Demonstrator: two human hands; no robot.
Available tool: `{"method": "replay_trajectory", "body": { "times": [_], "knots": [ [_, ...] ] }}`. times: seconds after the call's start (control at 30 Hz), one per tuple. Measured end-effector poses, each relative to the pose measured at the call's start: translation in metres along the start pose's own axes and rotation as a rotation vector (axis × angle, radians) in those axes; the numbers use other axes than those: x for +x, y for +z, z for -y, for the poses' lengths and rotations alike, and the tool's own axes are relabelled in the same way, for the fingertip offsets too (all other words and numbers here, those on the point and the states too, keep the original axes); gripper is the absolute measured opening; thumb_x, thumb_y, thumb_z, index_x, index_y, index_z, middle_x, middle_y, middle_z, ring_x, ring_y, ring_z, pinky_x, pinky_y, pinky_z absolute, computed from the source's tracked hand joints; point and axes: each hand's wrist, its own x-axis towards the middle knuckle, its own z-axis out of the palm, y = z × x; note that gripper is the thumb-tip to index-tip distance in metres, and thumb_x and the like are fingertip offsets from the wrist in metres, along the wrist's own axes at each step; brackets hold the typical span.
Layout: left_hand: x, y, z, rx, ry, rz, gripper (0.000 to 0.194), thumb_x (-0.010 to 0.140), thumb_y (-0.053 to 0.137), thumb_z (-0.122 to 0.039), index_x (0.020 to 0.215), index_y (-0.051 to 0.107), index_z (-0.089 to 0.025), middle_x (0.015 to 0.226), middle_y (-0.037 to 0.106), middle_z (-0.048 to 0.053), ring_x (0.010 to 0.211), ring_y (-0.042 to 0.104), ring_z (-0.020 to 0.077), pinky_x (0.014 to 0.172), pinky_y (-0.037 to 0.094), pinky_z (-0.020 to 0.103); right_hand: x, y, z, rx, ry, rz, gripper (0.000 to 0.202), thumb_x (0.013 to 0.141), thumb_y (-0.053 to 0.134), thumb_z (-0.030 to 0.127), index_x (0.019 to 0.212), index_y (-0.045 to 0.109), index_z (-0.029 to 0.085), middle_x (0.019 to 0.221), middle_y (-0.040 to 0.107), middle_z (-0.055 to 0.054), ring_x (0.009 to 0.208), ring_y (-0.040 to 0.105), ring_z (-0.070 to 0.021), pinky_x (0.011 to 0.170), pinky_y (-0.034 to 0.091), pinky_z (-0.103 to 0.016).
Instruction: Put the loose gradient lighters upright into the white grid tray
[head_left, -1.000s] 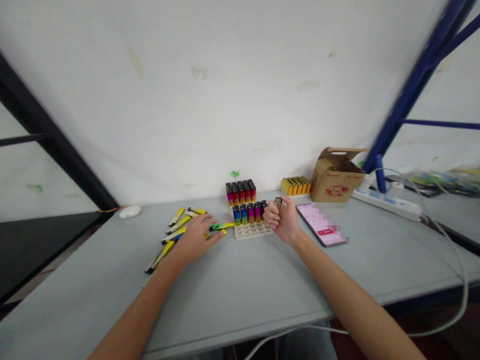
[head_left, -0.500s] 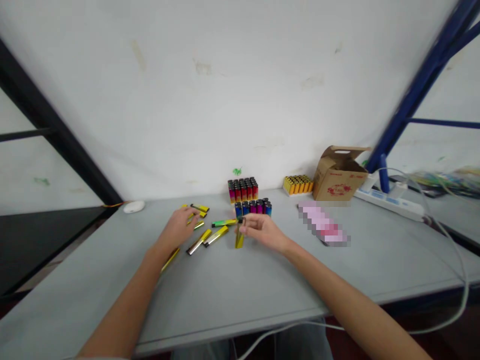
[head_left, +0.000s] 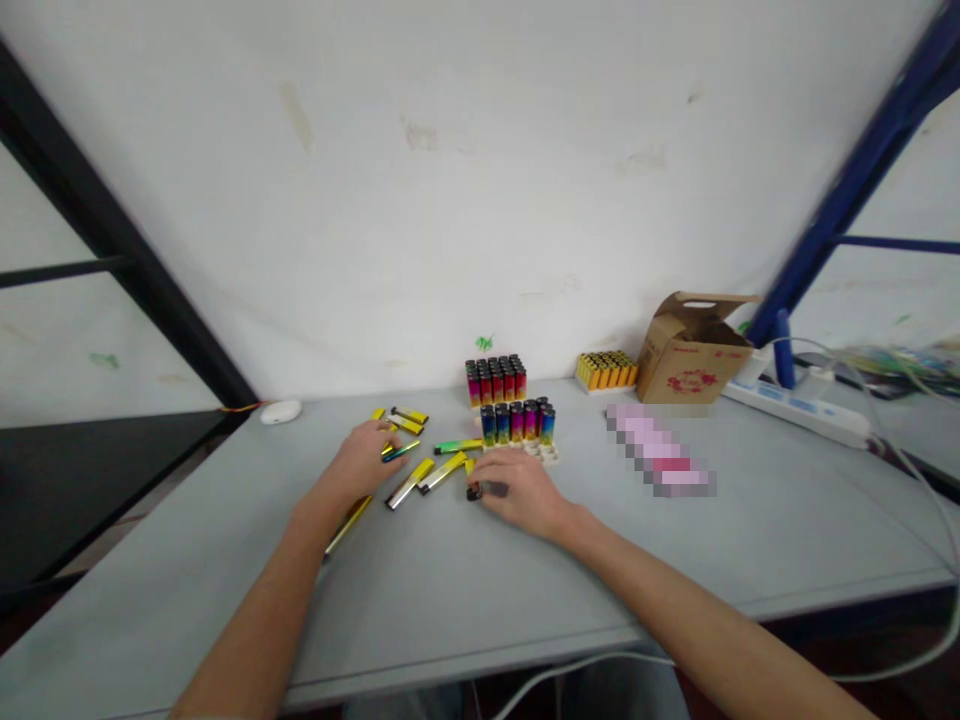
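Observation:
Near the middle of the table, my right hand (head_left: pixel 525 492) is closed on a lighter (head_left: pixel 472 492) with a dark end and yellow body, partly hidden by the fingers. My left hand (head_left: pixel 361 462) is at the loose pile, its bent fingertips on a lighter (head_left: pixel 403 450) with a blue-green sheen. Between the hands lie a green-and-yellow lighter (head_left: pixel 456 447) and two yellow-and-silver ones (head_left: pixel 442 473). Another lighter (head_left: pixel 349 525) lies beside my left forearm. Just behind my right hand, blue and purple lighters (head_left: pixel 516 424) stand upright in a white tray (head_left: pixel 551 455) with vacant slots at its front.
A block of red and purple lighters (head_left: pixel 496 382) stands against the wall. Farther right are a tray of orange lighters (head_left: pixel 607 371), an open cardboard box (head_left: pixel 690 362), a blurred pink item (head_left: pixel 656 450) and a white power strip (head_left: pixel 799 410). A white oval device (head_left: pixel 280 412) sits at left.
My right hand has lowered its lighter to the tabletop and turned it, so the dark end now points toward me. The lighter at my left fingertips has shifted slightly. The view has moved a little.

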Motion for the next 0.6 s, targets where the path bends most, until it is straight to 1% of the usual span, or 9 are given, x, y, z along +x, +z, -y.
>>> {"method": "replay_trajectory", "body": {
  "times": [0.1, 0.2, 0.33, 0.4, 0.47, 0.53, 0.6],
  "knots": [
    [0.0, 0.01, -0.003, 0.058, 0.059, -0.02, 0.018, 0.074, 0.058, -0.036, 0.075, 0.071, -0.023, 0.098, 0.069, 0.01, 0.1, 0.06, 0.0305, 0.091, 0.046, 0.048, 0.002, 0.004, 0.001, -0.045, -0.042, 0.044, 0.021, 0.076, 0.06, 0.009, 0.089, 0.071, 0.022, 0.098, 0.071, -0.005, 0.102, 0.062, -0.0205, 0.094, 0.045, -0.034],
    [0.0, 0.015, -0.01, 0.059, 0.064, -0.089, 0.021, 0.079, 0.053, -0.035, 0.078, 0.07, -0.022, 0.101, 0.068, 0.011, 0.101, 0.06, 0.0299, 0.092, 0.046, 0.049, 0.004, 0.002, 0.005, -0.086, -0.063, 0.086, 0.021, 0.076, 0.057, 0.008, 0.089, 0.069, 0.021, 0.097, 0.072, -0.006, 0.109, 0.059, -0.0216, 0.099, 0.042, -0.036],
    [0.002, 0.012, -0.023, 0.005, 0.038, -0.198, 0.024, 0.086, 0.048, -0.034, 0.087, 0.068, -0.02, 0.103, 0.068, 0.01, 0.099, 0.06, 0.0264, 0.093, 0.045, 0.046, 0.004, -0.002, 0.01, -0.115, -0.059, 0.154, 0.026, 0.075, 0.053, 0.004, 0.09, 0.066, 0.02, 0.1, 0.072, -0.006, 0.12, 0.053, -0.0229, 0.103, 0.039, -0.037],
    [0.003, 0.01, -0.032, -0.022, 0.03, -0.254, 0.024, 0.088, 0.048, -0.034, 0.088, 0.066, -0.019, 0.099, 0.068, 0.01, 0.096, 0.06, 0.0249, 0.091, 0.047, 0.044, 0.003, -0.001, 0.01, -0.109, -0.074, 0.18, 0.028, 0.075, 0.052, 0.005, 0.095, 0.066, 0.019, 0.104, 0.07, -0.007, 0.123, 0.05, -0.0229, 0.106, 0.037, -0.037],
    [0.004, 0.008, -0.043, -0.033, 0.049, -0.336, 0.022, 0.088, 0.049, -0.033, 0.087, 0.065, -0.019, 0.093, 0.068, 0.009, 0.092, 0.059, 0.0237, 0.089, 0.047, 0.042, 0.001, 0.001, 0.009, -0.094, -0.105, 0.2, 0.034, 0.076, 0.049, 0.005, 0.102, 0.065, 0.018, 0.11, 0.068, -0.008, 0.125, 0.048, -0.0224, 0.108, 0.036, -0.037],
    [0.003, 0.008, -0.055, -0.043, 0.105, -0.438, 0.019, 0.088, 0.052, -0.032, 0.09, 0.065, -0.018, 0.091, 0.068, 0.008, 0.092, 0.059, 0.0223, 0.088, 0.047, 0.04, 0.0, 0.002, 0.006, -0.071, -0.118, 0.181, 0.042, 0.077, 0.046, 0.003, 0.111, 0.063, 0.018, 0.119, 0.064, -0.009, 0.127, 0.047, -0.0218, 0.109, 0.035, -0.039],
    [0.001, 0.008, -0.068, -0.066, 0.192, -0.528, 0.015, 0.088, 0.054, -0.028, 0.093, 0.065, -0.018, 0.089, 0.068, 0.007, 0.091, 0.059, 0.0208, 0.087, 0.048, 0.038, -0.001, 0.002, 0.004, -0.039, -0.073, 0.091, 0.047, 0.077, 0.044, 0.002, 0.119, 0.06, 0.017, 0.127, 0.06, -0.011, 0.126, 0.048, -0.0217, 0.108, 0.035, -0.04]
  ]
}}
